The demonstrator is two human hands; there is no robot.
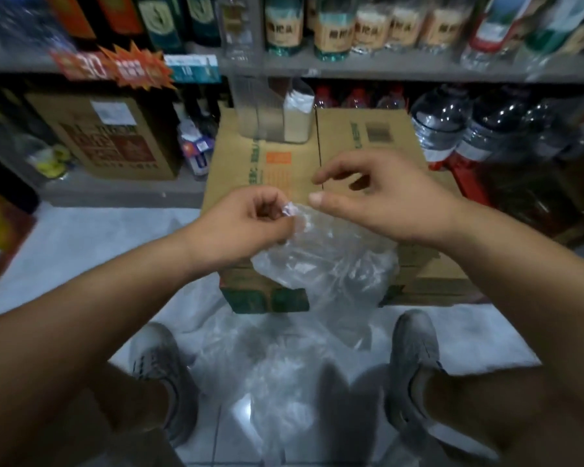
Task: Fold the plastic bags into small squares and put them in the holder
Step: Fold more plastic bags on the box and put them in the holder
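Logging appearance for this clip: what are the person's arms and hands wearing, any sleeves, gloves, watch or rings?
The left forearm and right forearm are bare to the frame's edge; no sleeve shows. The left hand and right hand are ungloved, with no ring, watch or bracelet visible. The right thumbnail looks short. Blur could hide fine marks.

Clear plastic bag (321, 261), brown cardboard box (284, 163) with an orange patch.
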